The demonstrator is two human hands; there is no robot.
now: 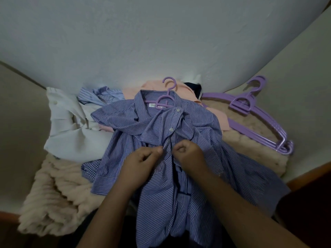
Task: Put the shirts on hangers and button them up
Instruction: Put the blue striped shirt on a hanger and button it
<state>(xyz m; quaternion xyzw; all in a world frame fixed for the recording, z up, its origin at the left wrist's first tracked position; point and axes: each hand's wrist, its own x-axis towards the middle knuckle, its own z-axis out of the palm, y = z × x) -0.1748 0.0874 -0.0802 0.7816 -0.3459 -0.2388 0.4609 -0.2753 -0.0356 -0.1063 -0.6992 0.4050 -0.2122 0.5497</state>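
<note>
At frame centre the striped shirt (161,140) lies on its hanger (165,99), placket running from collar toward the viewer, where the left hand (143,159) and right hand (188,152) each pinch an edge just below the two fastened buttons.

Two bare forearms, no sleeves, watch or rings in sight; left hand (143,159) and right hand (188,152) ungloved

Fluffy beige blanket (53,197) is covering the supporting surface against the wall. Blue striped shirt (193,133) is lying on it in the centre, white shirt (71,133) is lying at left, stack of purple hangers (259,120) is lying at right.
</note>
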